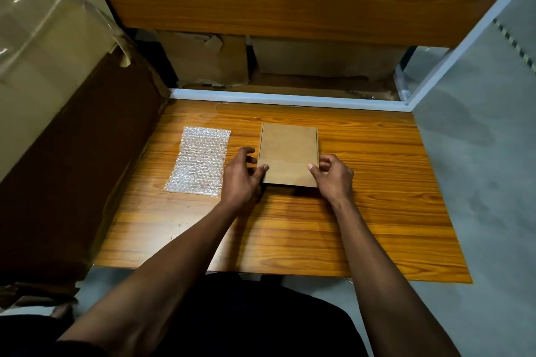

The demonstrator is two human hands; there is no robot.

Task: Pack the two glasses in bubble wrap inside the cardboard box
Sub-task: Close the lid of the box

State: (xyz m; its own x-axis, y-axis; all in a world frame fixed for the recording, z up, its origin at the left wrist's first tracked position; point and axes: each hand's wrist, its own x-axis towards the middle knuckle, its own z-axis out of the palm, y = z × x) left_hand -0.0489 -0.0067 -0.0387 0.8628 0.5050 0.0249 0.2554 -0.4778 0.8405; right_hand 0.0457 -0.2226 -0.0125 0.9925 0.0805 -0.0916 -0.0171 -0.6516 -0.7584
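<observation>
The box (pixel 287 153) lies flat and closed near the middle of the bench (pixel 377 182). The left hand (pixel 242 180) grips its near left corner: the thumb lies on the lid, the other fingers (pixel 250 159) curl along the left edge. The right hand (pixel 333 175) grips the near right corner in the same way, thumb on top, fingers curled against the right side. The bubble wrap (pixel 200 161) lies flat and unused on the bench, just left of the box and apart from it.

No glasses are visible anywhere in the view; whether they are already inside the closed box cannot be told. Judged from the flat, untouched wrap, packing has probably not begun. Remaining steps: open the box, wrap both glasses, place them inside, close the lid.
</observation>
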